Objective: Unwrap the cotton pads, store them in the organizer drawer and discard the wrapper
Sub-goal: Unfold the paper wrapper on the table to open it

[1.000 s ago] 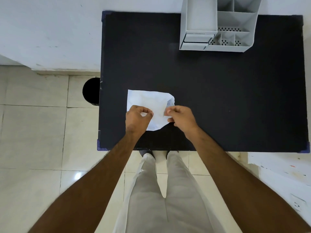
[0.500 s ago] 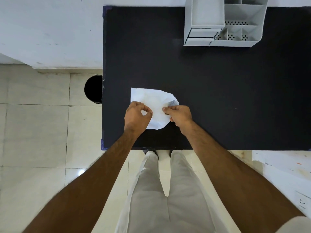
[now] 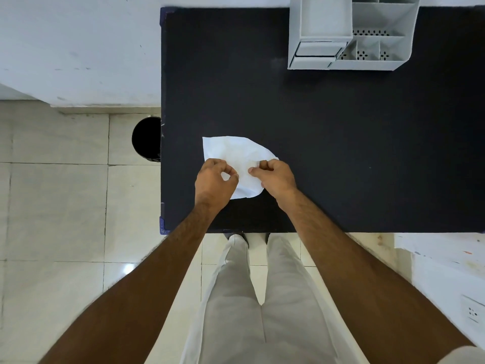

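A black table (image 3: 341,153) carries a white wrapper (image 3: 236,156) and a grey organizer (image 3: 349,35).

I see a black rectangular table top (image 3: 341,140) filling the upper right of the frame. Pale glossy floor tiles (image 3: 52,211) cover the left side, under a white painted wall (image 3: 78,48) at upper left. A white wall socket (image 3: 472,312) sits at the lower right edge.

no legible text anywhere
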